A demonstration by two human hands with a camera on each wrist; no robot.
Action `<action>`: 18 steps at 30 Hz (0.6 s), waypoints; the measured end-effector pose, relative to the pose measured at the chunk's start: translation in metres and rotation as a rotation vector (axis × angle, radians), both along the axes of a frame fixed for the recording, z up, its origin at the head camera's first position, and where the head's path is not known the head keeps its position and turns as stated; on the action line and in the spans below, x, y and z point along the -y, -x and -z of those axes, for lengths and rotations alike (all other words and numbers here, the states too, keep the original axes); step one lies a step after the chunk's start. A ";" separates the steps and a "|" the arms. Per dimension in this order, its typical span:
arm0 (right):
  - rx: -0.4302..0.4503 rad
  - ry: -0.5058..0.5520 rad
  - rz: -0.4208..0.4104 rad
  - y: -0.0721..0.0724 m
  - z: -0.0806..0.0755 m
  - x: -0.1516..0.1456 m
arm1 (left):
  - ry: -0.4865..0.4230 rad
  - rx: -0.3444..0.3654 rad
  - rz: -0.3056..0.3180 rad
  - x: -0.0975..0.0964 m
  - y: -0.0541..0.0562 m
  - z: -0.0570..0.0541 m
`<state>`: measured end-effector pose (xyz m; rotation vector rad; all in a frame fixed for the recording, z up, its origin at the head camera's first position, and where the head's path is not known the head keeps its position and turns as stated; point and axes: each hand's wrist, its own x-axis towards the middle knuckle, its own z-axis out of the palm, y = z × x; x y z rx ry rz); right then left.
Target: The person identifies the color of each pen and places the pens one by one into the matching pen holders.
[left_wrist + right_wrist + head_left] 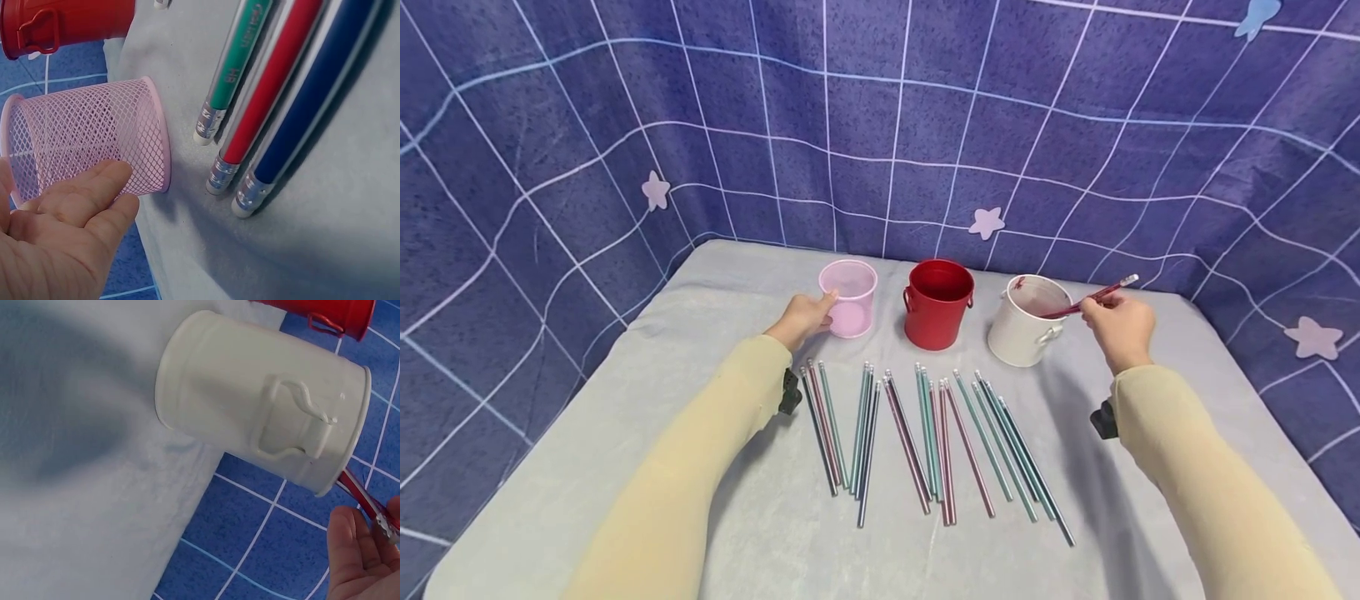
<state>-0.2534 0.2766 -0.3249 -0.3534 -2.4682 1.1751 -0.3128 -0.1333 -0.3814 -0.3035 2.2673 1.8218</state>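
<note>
My left hand (805,319) holds the near left side of a pink mesh cup (851,315), its thumb by the rim and its fingers along the wall, as the left wrist view (94,103) also shows. On the right, my right hand (1123,327) pinches a red pencil (1108,291) near its eraser end. That pencil slants down across the rim of a white bucket (1018,337), its lower end inside the mouth. Whether a second pencil lies along it I cannot tell. Between the two containers stands a red bucket (934,321), touched by neither hand.
Several green, red and dark blue pencils (943,450) lie in loose groups on the pale cloth-covered table (820,550), erasers toward the containers. A blue gridded curtain (865,125) with stars hangs behind the table and at both sides.
</note>
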 end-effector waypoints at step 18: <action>0.026 0.214 -0.110 0.002 0.012 0.003 | 0.006 -0.012 0.000 -0.001 -0.001 -0.002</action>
